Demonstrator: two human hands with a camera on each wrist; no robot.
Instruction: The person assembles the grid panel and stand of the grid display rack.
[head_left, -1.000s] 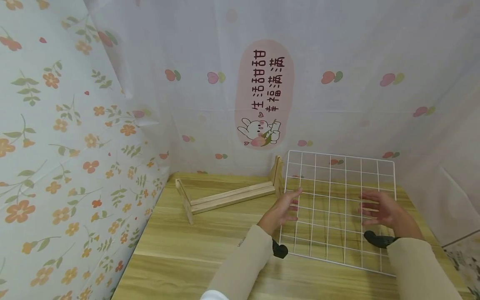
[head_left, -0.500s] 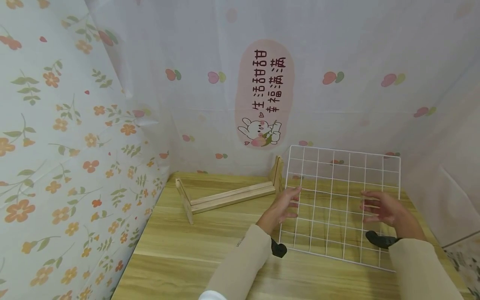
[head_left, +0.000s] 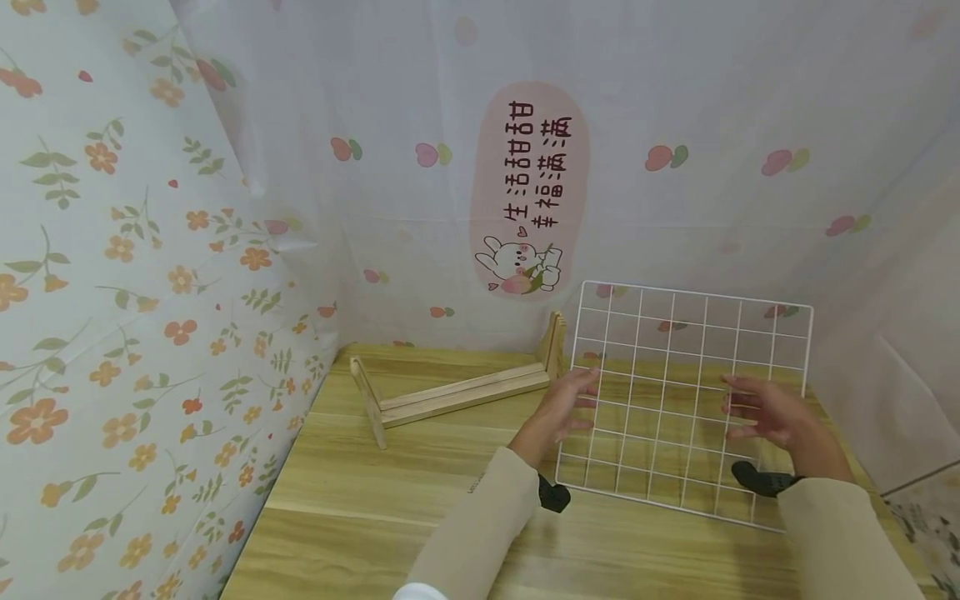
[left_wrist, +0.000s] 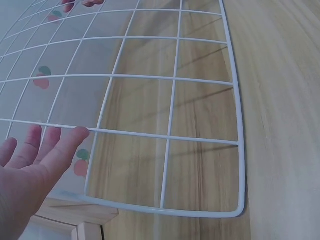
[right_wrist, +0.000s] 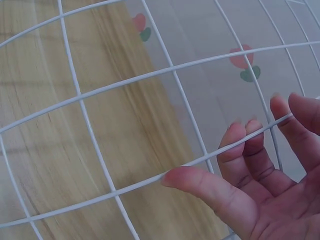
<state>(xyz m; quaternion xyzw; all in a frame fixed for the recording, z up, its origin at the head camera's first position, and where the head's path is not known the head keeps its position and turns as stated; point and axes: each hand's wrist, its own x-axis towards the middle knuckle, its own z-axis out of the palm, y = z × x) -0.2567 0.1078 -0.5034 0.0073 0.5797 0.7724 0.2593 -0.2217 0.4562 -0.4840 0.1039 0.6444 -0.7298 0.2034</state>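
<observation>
A white wire grid panel [head_left: 682,400] stands tilted over the wooden table, its upper part in front of the back curtain. My left hand [head_left: 558,417] holds it near the left edge. In the left wrist view, the left thumb [left_wrist: 75,140] meets one wire, with the other fingertips along that same wire. My right hand [head_left: 776,421] grips the panel toward its right side. In the right wrist view, the right thumb [right_wrist: 192,182] presses on a wire while the curled fingers [right_wrist: 232,150] reach behind it.
Left of the panel, a wooden rack [head_left: 465,396] with two upright ends and a long crossbar stands on the table [head_left: 360,508]. A printed curtain [head_left: 420,250] closes off the back, and a flowered one [head_left: 150,333] hangs along the left side.
The grid panel has risen and become more upright, its top edge shifting up and right and its bottom edge up. Both hands keep nearly the same places; the rack is unmoved.
</observation>
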